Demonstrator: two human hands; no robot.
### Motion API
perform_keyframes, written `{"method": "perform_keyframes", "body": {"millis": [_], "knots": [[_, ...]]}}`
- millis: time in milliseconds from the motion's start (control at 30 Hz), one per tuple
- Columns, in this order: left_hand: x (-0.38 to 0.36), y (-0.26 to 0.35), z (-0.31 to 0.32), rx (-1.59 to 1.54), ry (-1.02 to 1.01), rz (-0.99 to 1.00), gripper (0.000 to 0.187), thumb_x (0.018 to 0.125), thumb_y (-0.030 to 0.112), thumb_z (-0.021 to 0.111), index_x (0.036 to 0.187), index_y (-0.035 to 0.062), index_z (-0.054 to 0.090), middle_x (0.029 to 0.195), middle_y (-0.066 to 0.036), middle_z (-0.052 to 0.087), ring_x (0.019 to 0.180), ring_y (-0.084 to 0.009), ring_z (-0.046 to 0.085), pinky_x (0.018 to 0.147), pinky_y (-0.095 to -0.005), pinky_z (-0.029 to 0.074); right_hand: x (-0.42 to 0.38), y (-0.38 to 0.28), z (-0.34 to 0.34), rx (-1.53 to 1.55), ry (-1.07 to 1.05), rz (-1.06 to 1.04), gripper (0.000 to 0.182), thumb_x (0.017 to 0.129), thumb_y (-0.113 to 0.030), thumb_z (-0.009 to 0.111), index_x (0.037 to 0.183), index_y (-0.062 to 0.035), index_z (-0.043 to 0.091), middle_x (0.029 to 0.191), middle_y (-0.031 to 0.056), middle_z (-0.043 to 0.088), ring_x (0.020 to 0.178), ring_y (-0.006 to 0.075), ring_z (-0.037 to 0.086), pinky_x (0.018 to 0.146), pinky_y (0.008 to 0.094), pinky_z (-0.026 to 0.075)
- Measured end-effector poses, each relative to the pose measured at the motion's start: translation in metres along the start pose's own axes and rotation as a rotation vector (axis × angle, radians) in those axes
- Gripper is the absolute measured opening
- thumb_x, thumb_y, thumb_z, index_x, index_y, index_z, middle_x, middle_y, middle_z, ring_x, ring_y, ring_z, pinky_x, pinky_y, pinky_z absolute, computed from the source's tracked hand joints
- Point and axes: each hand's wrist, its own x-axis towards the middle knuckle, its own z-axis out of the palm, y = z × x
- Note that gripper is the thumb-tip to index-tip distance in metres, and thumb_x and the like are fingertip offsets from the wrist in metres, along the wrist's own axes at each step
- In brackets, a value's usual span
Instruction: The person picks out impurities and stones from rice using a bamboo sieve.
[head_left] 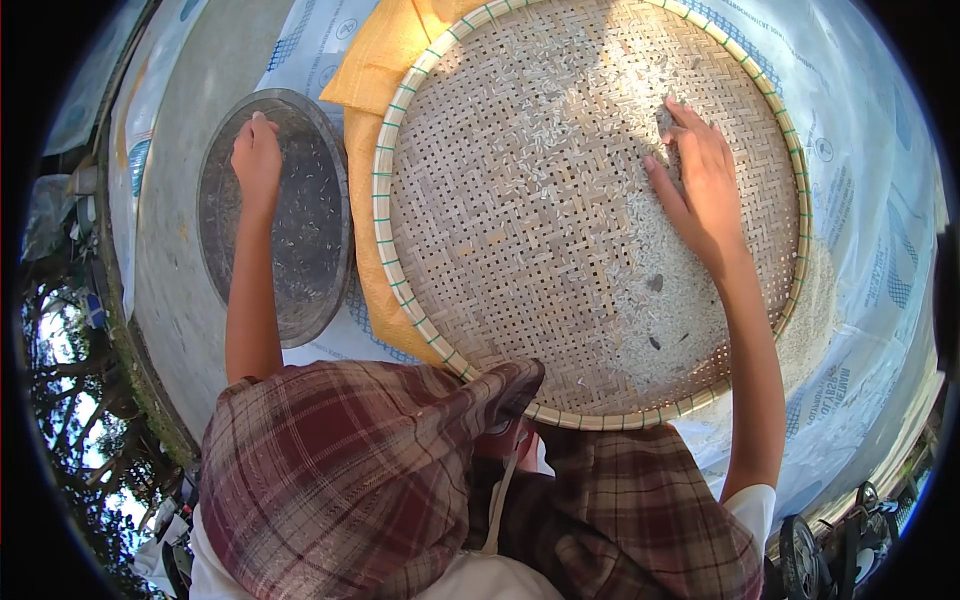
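A large round woven bamboo winnowing tray (450,250) has whitish grains (665,320) strewn over it, thickest on its right side, that look like rice. My right hand (705,175) rests over these grains with its fingers apart, the thumb and fingertips on or just above the weave. To the left of the tray sits a dark oval basin (300,320) with a few pale grains scattered inside. My left hand (257,155) is over the basin, its fingers curled closed; whatever they hold, if anything, is hidden.
Yellow woven sacking (372,60) lies under the tray's left edge. Printed white-blue plastic sheeting (865,190) covers the ground, with more grain (815,300) spilled beside the tray's right rim. Plaid cloth (340,470) over my lap meets the near rim. Wheels (800,555) show at bottom right.
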Motion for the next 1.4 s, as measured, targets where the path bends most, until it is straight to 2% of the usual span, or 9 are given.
{"method": "perform_keyframes", "body": {"millis": [233,433,500,633,700,833,1067,1167,1400], "knots": [[-0.08,0.116,0.025,-0.286,-0.259,0.488,0.023,0.086,0.023,0.055,0.081,0.001,0.058,0.074,-0.005,0.055,0.064,-0.0151,0.049,0.061,-0.0293,0.041,-0.001,0.001,0.002,-0.042,-0.026,-0.001,0.046,0.086,-0.027,0.052,0.125,-0.0047,0.042,0.132,0.0105,0.042,0.125,0.024,0.036,0.105,0.0405,0.023],[-0.101,0.15,0.088,-0.239,-0.249,0.946,0.039,0.086,0.032,0.055,0.115,0.0068,0.053,0.117,-0.016,0.05,0.109,-0.0303,0.048,0.092,-0.0387,0.038,-0.017,-0.01,0.005,-0.094,-0.044,0.034,0.05,0.088,-0.031,0.049,0.13,-0.006,0.039,0.136,0.0105,0.037,0.127,0.0258,0.032,0.106,0.0435,0.019],[-0.109,0.165,0.094,0.012,-0.403,1.074,0.042,0.084,0.016,0.051,0.121,-0.0044,0.043,0.126,-0.026,0.039,0.118,-0.0355,0.039,0.1,-0.0427,0.03,-0.026,-0.023,0.002,-0.057,-0.06,0.069,0.051,0.088,-0.032,0.049,0.13,-0.0064,0.039,0.137,0.0104,0.036,0.128,0.0265,0.031,0.106,0.0452,0.018],[-0.138,0.163,0.109,0.067,-0.309,1.174,0.047,0.089,0.034,0.049,0.129,0.01,0.042,0.137,-0.016,0.034,0.127,-0.0304,0.031,0.105,-0.0424,0.022,-0.046,-0.051,-0.004,-0.015,-0.162,0.078,0.053,0.087,-0.035,0.048,0.132,-0.0075,0.037,0.139,0.0105,0.033,0.13,0.0283,0.027,0.105,0.0489,0.016],[-0.156,0.161,0.094,-0.046,-0.531,1.268,0.049,0.088,0.035,0.048,0.131,0.0106,0.041,0.138,-0.014,0.033,0.129,-0.0304,0.029,0.107,-0.0435,0.018,-0.054,-0.063,-0.01,0.046,-0.251,0.052,0.054,0.087,-0.035,0.049,0.132,-0.0084,0.037,0.139,0.0106,0.032,0.13,0.0288,0.027,0.106,0.0481,0.016],[-0.164,0.146,0.076,-0.101,-0.712,1.348,0.047,0.088,0.031,0.049,0.129,0.0101,0.042,0.137,-0.012,0.034,0.128,-0.0303,0.03,0.106,-0.0431,0.02,-0.075,-0.067,-0.025,0.197,-0.275,0.092,0.054,0.087,-0.032,0.051,0.133,-0.0071,0.036,0.138,0.0121,0.033,0.13,0.0292,0.027,0.106,0.0465,0.017],[-0.111,0.164,0.091,-0.29,-0.498,0.993,0.042,0.087,0.023,0.05,0.125,0.0055,0.044,0.13,-0.019,0.038,0.123,-0.0344,0.034,0.102,-0.0458,0.027,-0.085,-0.015,-0.054,0.464,0.288,0.836,0.051,0.091,-0.03,0.044,0.133,-0.0015,0.035,0.139,0.0164,0.031,0.132,0.0311,0.024,0.107,0.0449,0.014],[-0.127,0.172,0.106,-0.137,-0.508,1.048,0.046,0.088,0.024,0.047,0.124,-0.003,0.041,0.13,-0.027,0.034,0.122,-0.0415,0.031,0.103,-0.047,0.024,-0.088,-0.011,-0.021,-0.057,0.011,0.598,0.052,0.092,-0.033,0.04,0.133,-0.0023,0.036,0.14,0.0161,0.03,0.133,0.0303,0.021,0.107,0.0466,0.008],[-0.172,0.177,0.093,-0.309,-0.675,1.19,0.042,0.088,0.019,0.048,0.125,-0.0003,0.042,0.13,-0.027,0.034,0.12,-0.0424,0.034,0.102,-0.0472,0.027,-0.074,-0.078,-0.005,0.392,-0.026,0.431,0.05,0.092,-0.031,0.039,0.133,-0.0019,0.035,0.139,0.0156,0.031,0.132,0.0302,0.022,0.107,0.0457,0.008]]}}
